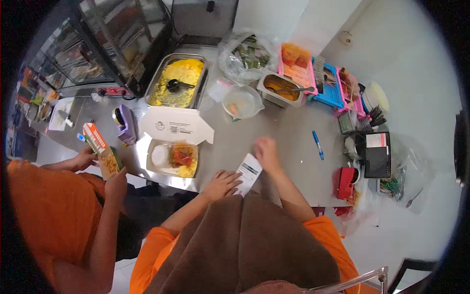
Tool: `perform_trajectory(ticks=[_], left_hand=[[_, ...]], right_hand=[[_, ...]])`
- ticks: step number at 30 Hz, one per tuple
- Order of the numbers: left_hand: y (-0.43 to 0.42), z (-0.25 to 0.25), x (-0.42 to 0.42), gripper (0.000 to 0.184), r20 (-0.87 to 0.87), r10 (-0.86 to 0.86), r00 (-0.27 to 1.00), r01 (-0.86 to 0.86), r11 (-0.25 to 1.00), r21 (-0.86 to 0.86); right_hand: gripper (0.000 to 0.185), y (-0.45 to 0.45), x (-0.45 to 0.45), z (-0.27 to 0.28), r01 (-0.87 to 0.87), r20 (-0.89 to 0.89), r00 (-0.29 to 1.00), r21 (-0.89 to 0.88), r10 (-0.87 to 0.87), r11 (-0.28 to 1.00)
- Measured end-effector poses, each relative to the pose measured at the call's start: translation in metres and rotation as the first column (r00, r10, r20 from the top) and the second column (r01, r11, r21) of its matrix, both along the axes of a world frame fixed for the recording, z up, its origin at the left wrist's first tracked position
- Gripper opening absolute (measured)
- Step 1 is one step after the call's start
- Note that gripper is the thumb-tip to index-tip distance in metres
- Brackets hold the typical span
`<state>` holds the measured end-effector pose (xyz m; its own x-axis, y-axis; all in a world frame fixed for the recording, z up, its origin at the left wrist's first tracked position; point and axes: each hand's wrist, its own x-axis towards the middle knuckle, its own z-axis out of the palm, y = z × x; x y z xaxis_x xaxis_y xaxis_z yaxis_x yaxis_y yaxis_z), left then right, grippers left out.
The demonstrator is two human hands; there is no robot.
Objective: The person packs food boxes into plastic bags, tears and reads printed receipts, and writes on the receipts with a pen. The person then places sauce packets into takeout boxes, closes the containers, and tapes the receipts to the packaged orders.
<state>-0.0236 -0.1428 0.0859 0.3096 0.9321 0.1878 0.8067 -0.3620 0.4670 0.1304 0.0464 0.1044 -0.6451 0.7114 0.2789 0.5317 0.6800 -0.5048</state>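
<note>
A printed paper slip (248, 171) lies on the steel counter in front of me. My left hand (223, 185) rests flat at its left edge, fingers stretched out and touching the paper. Beside the slip's upper right corner is my right hand (266, 154), blurred, with its fingers seemingly curled; whether it holds anything is not clear. To the left of the slip, an open cardboard meal box (148, 164) contains a white mound of rice (160, 156), reddish food (183, 157) and yellow food (188, 170). A blue pen (318, 145) lies off to the right.
At left, a co-worker (58, 220) holds an orange-and-white food box (108, 164). Behind are a tape dispenser (126, 122), a tray of yellow food (159, 98), a plastic bowl (243, 103) and a metal sauce pan (283, 100). Colored baskets (329, 93) and a dark-screened device (377, 161) stand right.
</note>
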Motion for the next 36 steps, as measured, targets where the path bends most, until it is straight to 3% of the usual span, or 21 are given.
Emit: perform_trajectory(ticks=[1, 3, 6, 8, 11, 12, 14, 15, 16, 18, 20, 22, 25, 28, 31, 34, 36], left_hand=[[0.0, 0.002, 0.001, 0.033, 0.012, 0.028, 1.0, -0.028, 0.999, -0.034], [0.0, 0.004, 0.007, 0.035, -0.006, 0.11, 0.994, -0.109, 0.994, 0.01], [0.002, 0.01, 0.009, 0.043, 0.029, 0.237, 0.971, -0.238, 0.971, 0.02], [0.003, 0.013, 0.009, 0.047, 0.073, 0.287, 0.955, -0.284, 0.958, -0.045], [0.003, 0.008, 0.009, 0.055, 0.1, 0.346, 0.933, -0.34, 0.938, -0.069], [0.003, 0.006, 0.009, 0.056, 0.106, 0.371, 0.923, -0.366, 0.929, -0.059], [0.004, 0.006, 0.009, 0.057, 0.107, 0.433, 0.895, -0.429, 0.901, -0.056], [0.004, 0.009, 0.01, 0.058, 0.102, 0.47, 0.877, -0.466, 0.882, -0.067], [0.004, 0.012, 0.011, 0.058, 0.095, 0.506, 0.857, -0.501, 0.862, -0.079], [0.005, 0.014, 0.01, 0.057, 0.138, 0.506, 0.852, -0.502, 0.863, -0.065], [0.004, 0.01, 0.008, 0.057, 0.148, 0.503, 0.852, -0.502, 0.864, -0.043], [0.003, -0.002, 0.005, 0.058, 0.128, 0.498, 0.858, -0.501, 0.865, -0.01], [0.003, -0.006, 0.004, 0.06, 0.212, 0.531, 0.82, -0.535, 0.844, -0.044], [0.003, -0.002, 0.005, 0.063, 0.242, 0.54, 0.806, -0.546, 0.837, -0.047], [0.004, -0.002, 0.004, 0.064, 0.259, 0.533, 0.806, -0.542, 0.84, -0.043], [0.005, 0.003, 0.004, 0.066, 0.264, 0.545, 0.796, -0.55, 0.833, -0.062], [0.006, 0.006, 0.005, 0.066, 0.261, 0.555, 0.79, -0.556, 0.828, -0.076]], right_hand=[[0.027, 0.015, 0.016, -0.006, 0.139, -0.114, 0.985, 0.058, -0.132, 0.989], [0.03, 0.053, 0.066, -0.011, 0.439, -0.05, 0.897, 0.204, -0.439, 0.875], [0.047, 0.11, 0.154, -0.043, 0.623, 0.039, 0.725, 0.39, -0.688, 0.678], [0.052, 0.116, 0.182, -0.028, 0.527, 0.211, 0.822, 0.069, -0.529, 0.847], [0.054, 0.114, 0.188, -0.018, 0.315, 0.261, 0.907, 0.098, -0.33, 0.944], [0.054, 0.105, 0.179, -0.008, 0.417, 0.15, 0.907, -0.204, -0.393, 0.886], [0.054, 0.075, 0.144, 0.013, 0.394, 0.007, 0.814, -0.74, -0.58, 0.545], [0.053, 0.061, 0.135, 0.013, -0.027, -0.238, 0.768, -0.94, -0.595, 0.341], [0.052, 0.043, 0.127, 0.014, -0.475, -0.418, 0.616, -0.873, -0.668, 0.109], [0.044, -0.008, 0.088, 0.024, -0.653, -0.477, 0.465, -0.754, -0.746, 0.074], [0.033, -0.044, 0.059, 0.02, -0.588, -0.459, 0.573, -0.807, -0.679, 0.049], [0.017, -0.06, 0.043, -0.014, -0.556, -0.512, 0.745, -0.831, -0.428, 0.026], [0.007, -0.079, 0.02, -0.024, -0.317, -0.335, 0.942, -0.86, 0.026, 0.401], [0.006, -0.084, 0.001, -0.007, -0.473, -0.355, 0.879, -0.553, 0.319, 0.686], [0.006, -0.085, -0.009, -0.01, -0.536, -0.313, 0.844, -0.433, 0.436, 0.725], [0.006, -0.085, -0.009, -0.009, -0.388, -0.35, 0.907, -0.481, 0.233, 0.786], [0.005, -0.081, -0.007, -0.004, -0.329, -0.301, 0.935, -0.546, 0.186, 0.77]])
